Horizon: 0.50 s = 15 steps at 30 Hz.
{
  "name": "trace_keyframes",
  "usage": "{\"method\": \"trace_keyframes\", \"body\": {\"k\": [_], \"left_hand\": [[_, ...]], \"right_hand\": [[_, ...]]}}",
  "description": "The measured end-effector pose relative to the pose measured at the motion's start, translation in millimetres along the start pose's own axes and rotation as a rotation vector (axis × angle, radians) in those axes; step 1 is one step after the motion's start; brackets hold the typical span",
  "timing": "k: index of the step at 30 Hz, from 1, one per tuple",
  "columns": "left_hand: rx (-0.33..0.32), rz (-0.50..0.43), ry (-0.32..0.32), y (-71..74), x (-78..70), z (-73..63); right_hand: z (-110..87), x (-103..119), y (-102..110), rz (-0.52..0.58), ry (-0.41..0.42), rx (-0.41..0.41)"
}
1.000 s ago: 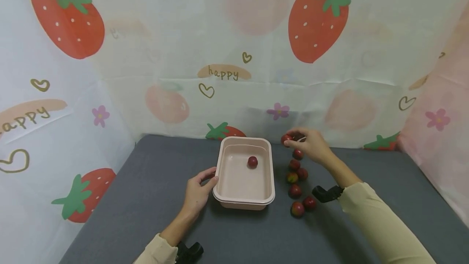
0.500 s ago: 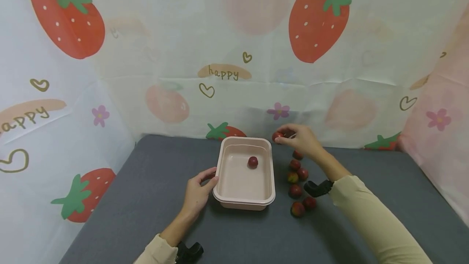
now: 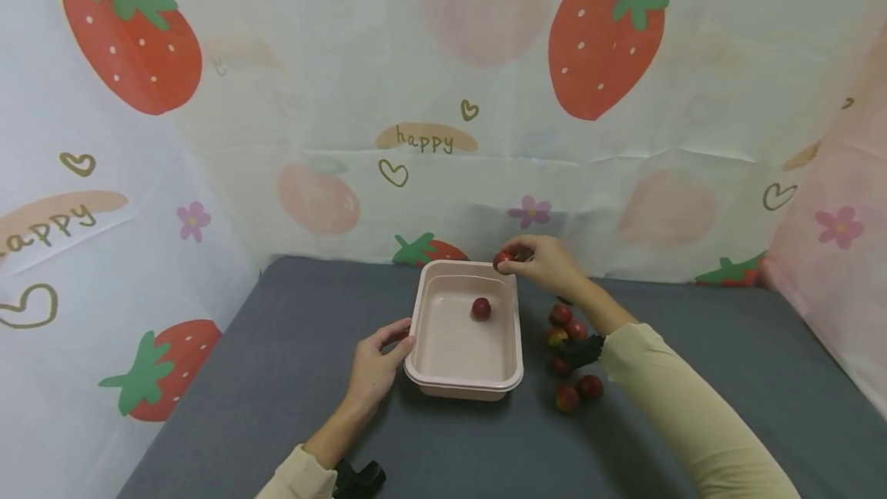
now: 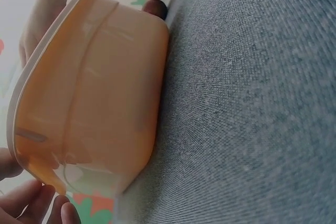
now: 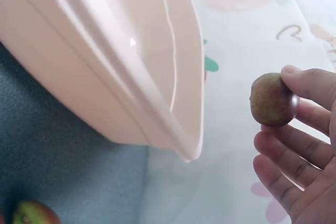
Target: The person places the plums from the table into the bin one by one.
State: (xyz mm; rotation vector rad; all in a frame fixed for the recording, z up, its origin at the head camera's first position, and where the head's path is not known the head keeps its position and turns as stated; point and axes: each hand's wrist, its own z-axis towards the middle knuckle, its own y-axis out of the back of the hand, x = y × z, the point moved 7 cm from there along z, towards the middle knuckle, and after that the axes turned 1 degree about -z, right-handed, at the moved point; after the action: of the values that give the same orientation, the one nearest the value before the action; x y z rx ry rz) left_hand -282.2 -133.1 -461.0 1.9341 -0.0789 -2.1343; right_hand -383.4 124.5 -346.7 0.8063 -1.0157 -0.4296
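Note:
My right hand (image 3: 546,264) pinches a dark red plum (image 3: 502,259) between thumb and fingers, at the far right corner of a pale pink plastic box (image 3: 463,385). In the right wrist view, this plum (image 5: 270,100) appears held up beside the box's rim, the other fingers spread below it. Another plum (image 3: 481,309) lies inside on the box floor. My left hand (image 3: 374,364) holds the box's left rim, and the left wrist view has its fingertips (image 4: 39,198) at the rim's edge.
Several plums lie in a loose line right of the box, including a near one (image 3: 567,399), with some partly hidden by the black wrist camera (image 3: 580,350). A grey cloth (image 3: 312,306) covers the table. Behind hangs a strawberry-print curtain (image 3: 485,175).
My right hand has moved left with the plum, from over the line of plums to the box's far right corner. The left hand and box have stayed nearly still.

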Motion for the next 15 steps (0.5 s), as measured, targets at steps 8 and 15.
{"method": "trace_keyframes", "body": {"k": [8, 15], "left_hand": [[0.001, 0.0, 0.004, -0.1, 0.3, -0.3], [0.001, 0.003, 0.005, 0.3, 0.0, -1.0]], "right_hand": [[12.9, 17, -13, 0.007, -0.008, 0.057], [22.8, 27, -29, 0.029, 0.013, 0.074]]}}
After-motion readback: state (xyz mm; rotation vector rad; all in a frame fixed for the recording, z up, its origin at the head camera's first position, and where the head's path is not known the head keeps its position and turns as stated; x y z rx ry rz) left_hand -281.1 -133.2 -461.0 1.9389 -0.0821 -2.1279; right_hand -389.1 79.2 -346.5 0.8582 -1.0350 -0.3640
